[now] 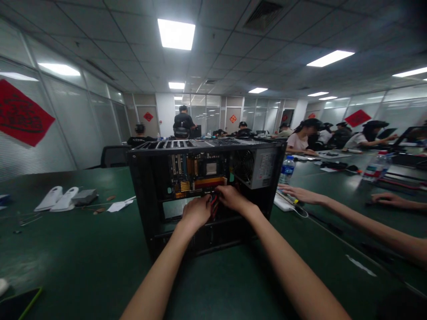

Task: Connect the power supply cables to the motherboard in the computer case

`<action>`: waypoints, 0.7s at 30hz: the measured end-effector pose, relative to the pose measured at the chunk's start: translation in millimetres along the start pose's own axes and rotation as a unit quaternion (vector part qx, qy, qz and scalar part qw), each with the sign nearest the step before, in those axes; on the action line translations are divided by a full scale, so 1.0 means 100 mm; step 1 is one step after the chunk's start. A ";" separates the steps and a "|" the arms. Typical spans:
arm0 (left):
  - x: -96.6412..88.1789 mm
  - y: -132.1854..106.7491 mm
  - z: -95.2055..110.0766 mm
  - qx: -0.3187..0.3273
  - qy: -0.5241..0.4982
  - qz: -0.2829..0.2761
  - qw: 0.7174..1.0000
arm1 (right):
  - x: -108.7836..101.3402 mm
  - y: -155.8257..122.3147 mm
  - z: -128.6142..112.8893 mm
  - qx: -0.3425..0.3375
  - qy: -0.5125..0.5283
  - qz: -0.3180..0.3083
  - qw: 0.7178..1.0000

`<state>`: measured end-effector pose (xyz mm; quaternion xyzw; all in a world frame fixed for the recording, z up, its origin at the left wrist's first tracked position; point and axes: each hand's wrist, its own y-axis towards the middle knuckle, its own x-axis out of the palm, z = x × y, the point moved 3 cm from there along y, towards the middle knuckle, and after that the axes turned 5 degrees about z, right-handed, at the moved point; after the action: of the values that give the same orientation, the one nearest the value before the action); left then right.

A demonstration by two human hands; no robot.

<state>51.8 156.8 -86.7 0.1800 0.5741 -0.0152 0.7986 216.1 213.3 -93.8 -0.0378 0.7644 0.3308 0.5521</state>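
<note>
A black computer case [139, 200] stands in front of me on the table with its side open. Both my hands reach into its lower middle. My left hand [197, 210] is closed round a bundle of red and black cables [214, 209]. Pinched at the upper part of the same bundle are the fingers of my right hand [233, 198]; the fingertips and cable ends are partly hidden. Just above is the motherboard [196, 165], with an orange slot or module [209, 182] along its lower part. The power supply [263, 169] with its fan sits at the upper right.
White slipper-shaped items [57, 199], a grey block [85, 197] and paper scraps [120, 204] lie left on the green table [83, 262]. A water bottle [287, 170] and another person's hand [307, 195] on a white device are right of the case. Other people sit farther back.
</note>
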 end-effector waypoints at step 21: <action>-0.02 0.04 0.00 0.050 0.031 0.002 0.998 | -0.14 0.07 -0.08 0.070 -0.010 -0.031 0.997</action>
<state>51.8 160.6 -83.7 0.2210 0.5970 -0.0369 0.7703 211.9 209.5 -76.7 -0.0192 0.7784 0.2595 0.5713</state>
